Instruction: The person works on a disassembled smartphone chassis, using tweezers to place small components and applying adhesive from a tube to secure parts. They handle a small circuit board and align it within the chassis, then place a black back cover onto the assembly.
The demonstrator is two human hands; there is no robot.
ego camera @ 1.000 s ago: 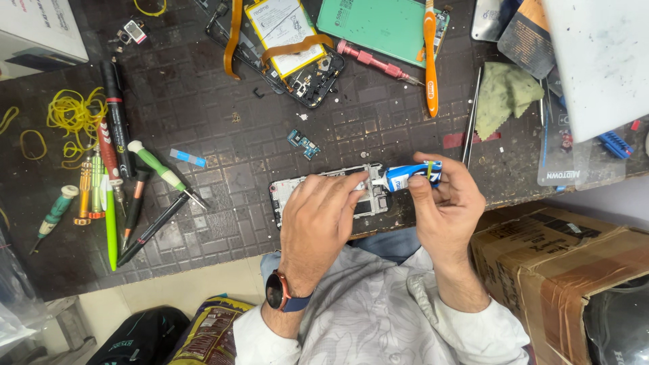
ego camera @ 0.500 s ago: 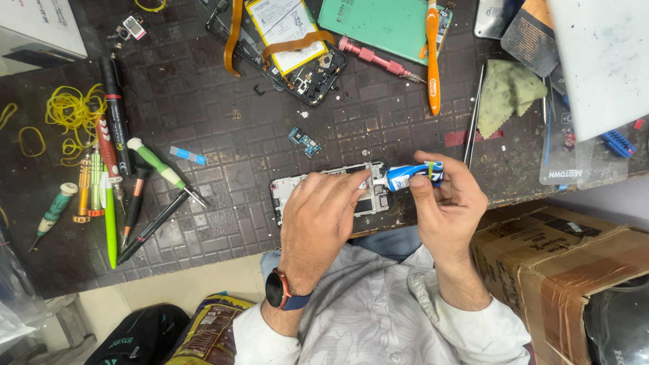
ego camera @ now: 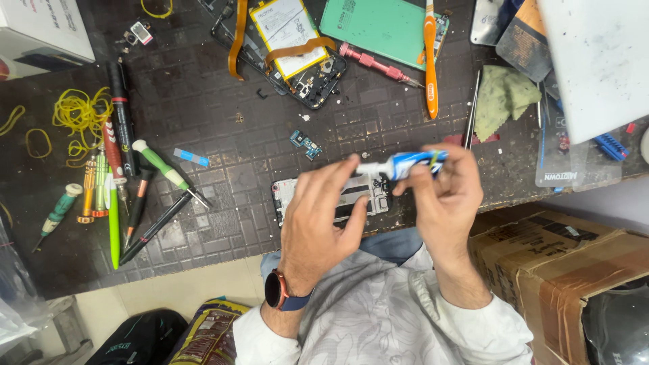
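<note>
My right hand (ego camera: pixel 447 197) grips a small blue-and-white tube (ego camera: pixel 414 162), held level with its white nozzle pointing left. My left hand (ego camera: pixel 316 226) is lifted beside it with fingers spread; its index fingertip is at the nozzle tip, and I cannot tell whether they touch. A dark watch (ego camera: pixel 274 290) sits on that wrist. Under both hands an opened phone frame (ego camera: pixel 287 196) lies on the dark gridded mat (ego camera: pixel 223 142), mostly hidden by my left hand.
A small circuit board (ego camera: pixel 305 144) lies just beyond the frame. Farther back are an opened phone with battery (ego camera: pixel 287 34), a green back cover (ego camera: pixel 378 23), an orange toothbrush (ego camera: pixel 430 61) and a pink screwdriver (ego camera: pixel 375 64). Screwdrivers and pens (ego camera: pixel 122 176) line the left; a cardboard box (ego camera: pixel 561 270) stands right.
Both hands have risen off the phone frame. My left hand has opened its fingers and lifted toward the tube's nozzle; the right hand has raised the tube slightly.
</note>
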